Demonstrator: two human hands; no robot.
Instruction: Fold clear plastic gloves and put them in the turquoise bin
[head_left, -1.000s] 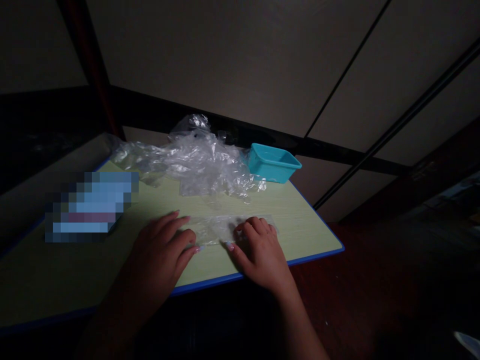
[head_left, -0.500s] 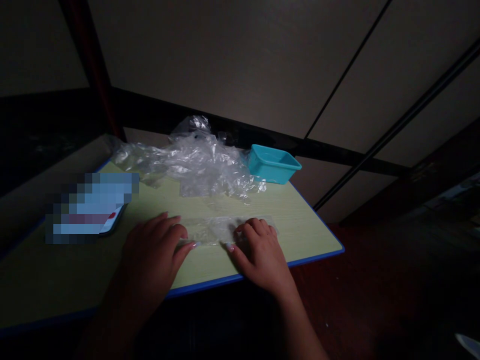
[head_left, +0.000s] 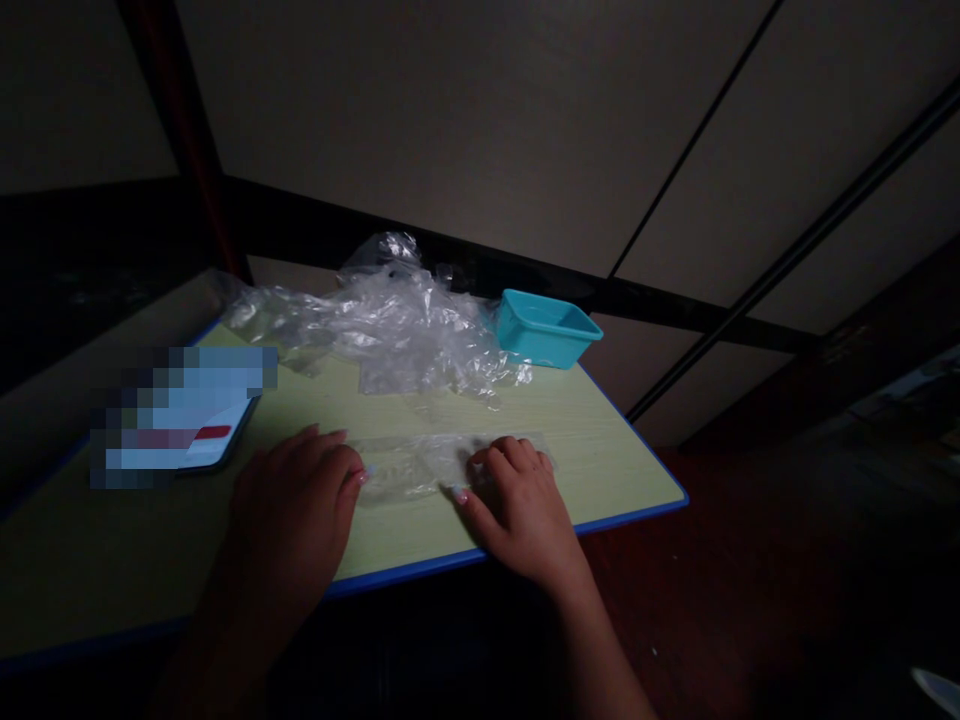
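A clear plastic bag [head_left: 409, 465] lies stretched flat across the table near its front edge. At its left end, my left hand [head_left: 296, 505] is closed, thumb pressed to the forefinger in a pinch on the bag. My right hand [head_left: 517, 500] rests on the bag's right part, fingers curved down and thumb held apart from them. Beyond both hands spreads a crumpled heap of clear plastic bags [head_left: 405, 325].
A turquoise plastic basket [head_left: 551, 345] stands at the table's back right, touching the heap. A phone [head_left: 217, 440] with a lit, partly blurred screen lies at the left. The pale table [head_left: 615, 460] has a blue edge, with cabinet panels [head_left: 450, 130] behind.
My left hand has shifted slightly left, and its thumb has closed up against the forefinger at the bag's end. The right hand stays in place.
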